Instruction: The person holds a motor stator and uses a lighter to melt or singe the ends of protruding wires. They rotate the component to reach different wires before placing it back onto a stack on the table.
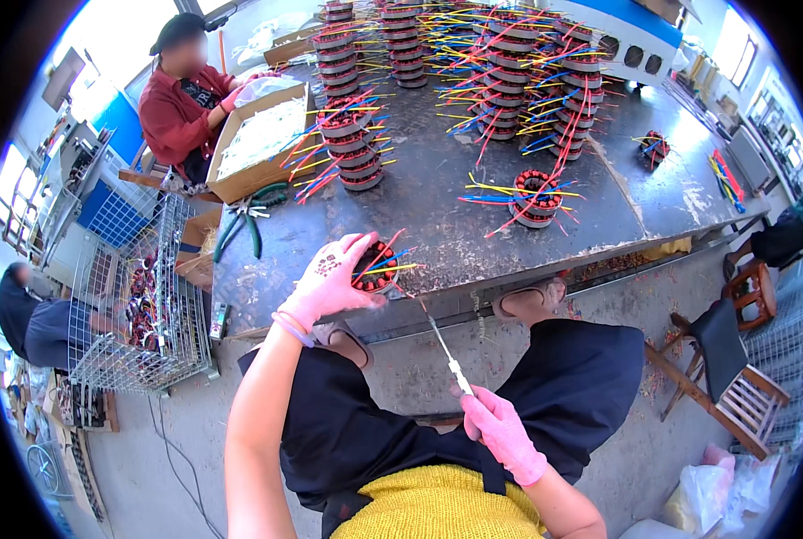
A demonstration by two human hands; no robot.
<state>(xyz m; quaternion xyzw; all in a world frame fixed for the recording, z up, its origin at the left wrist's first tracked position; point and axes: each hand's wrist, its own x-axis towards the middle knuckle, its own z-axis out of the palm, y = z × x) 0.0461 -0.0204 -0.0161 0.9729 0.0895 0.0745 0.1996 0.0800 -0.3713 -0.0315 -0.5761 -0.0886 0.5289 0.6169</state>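
Observation:
My left hand [322, 280], in a pink glove, grips a motor stator [375, 266] at the table's front edge. Red, yellow and blue wires stick out of its ring toward the right. In my pink-gloved right hand [506, 435] is a slim metal rod tool [441, 340] with a white part near the grip. It slants up to the left, and its tip ends close to a reddish wire end beside the stator. Whether tip and wire touch is too small to tell. Green-handled pliers [244, 223] lie on the table to the left.
Stacks of wired stators [352, 148] stand across the dark table [419, 193]. A single stator [536, 199] sits nearer me. A cardboard box [262, 139] is at the far left, beside a co-worker [181, 108]. Wire cage [141, 314] at left; wooden chair [720, 368] at right.

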